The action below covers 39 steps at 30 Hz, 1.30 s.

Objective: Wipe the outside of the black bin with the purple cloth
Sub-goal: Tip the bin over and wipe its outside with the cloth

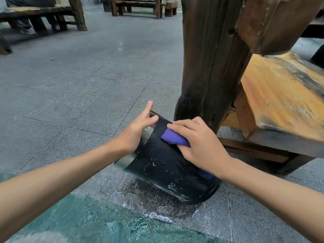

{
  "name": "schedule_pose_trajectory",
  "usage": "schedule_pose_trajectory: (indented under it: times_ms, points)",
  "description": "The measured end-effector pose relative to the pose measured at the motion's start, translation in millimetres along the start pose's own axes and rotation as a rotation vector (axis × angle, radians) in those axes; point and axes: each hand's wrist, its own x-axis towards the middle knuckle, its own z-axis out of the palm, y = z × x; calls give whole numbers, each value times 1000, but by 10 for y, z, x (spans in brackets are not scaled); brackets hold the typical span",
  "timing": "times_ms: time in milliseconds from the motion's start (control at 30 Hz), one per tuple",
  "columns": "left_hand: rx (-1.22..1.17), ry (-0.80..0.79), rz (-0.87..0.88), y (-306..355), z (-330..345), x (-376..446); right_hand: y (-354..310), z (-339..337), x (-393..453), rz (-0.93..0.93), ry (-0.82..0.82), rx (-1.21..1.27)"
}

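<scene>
both hands are on the black bin, well apart from each other. right hand presses flat, fingers curled down over the purple cloth, clamping it against the bin's upper side wall. left hand is spread, fingers extended, palm resting on the bin's silver rim at about 10 o'clock from the cloth, gripping nothing and seemingly just steadying.

the bin leans over, its mouth pointing toward 10 o'clock and its base toward 4 o'clock on the stone floor. pale scuffs and specks show on the wall below the cloth, toward 6 o'clock. a second bit of purple peeks out under the right wrist near the base.

the step in hand looks like the wiping itself, mid-stroke on the top of the wall. the next move likely calls for dragging the cloth down toward the marked patch with steady pressure, while the left hand keeps the bin from rolling.

outward, a dark wooden post rises just behind the bin at 12 o'clock, and a wooden bench sits at 2 o'clock. more benches stand far off at the top.
</scene>
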Motion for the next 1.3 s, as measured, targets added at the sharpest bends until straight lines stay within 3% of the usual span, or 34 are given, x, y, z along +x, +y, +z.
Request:
schedule_pose_trajectory:
  times_ms: [233, 533, 700, 933, 1033, 1200, 1300]
  points:
    - [44, -3, 113, 4, 15, -11, 374, -18, -513, -51, -3, -19]
    - [-12, -57, 125, 253, 385, -8, 806, -379, -1122, 82, -144, -13]
    - [238, -49, 166, 275, 591, 31, 487, -438, -702, 282, 111, 168]
    - [79, -122, 136, 233, 601, 72, -13, -409, 17, 386, 392, 370]
    - [35, -154, 101, 186, 616, 88, -158, -384, 148, 313, 364, 324]
    - [23, -63, 160, 127, 522, 156, -225, -218, -62, 47, 330, 200]
    - [58, -46, 170, 104, 416, 247, -160, -112, -235, -104, 227, 64]
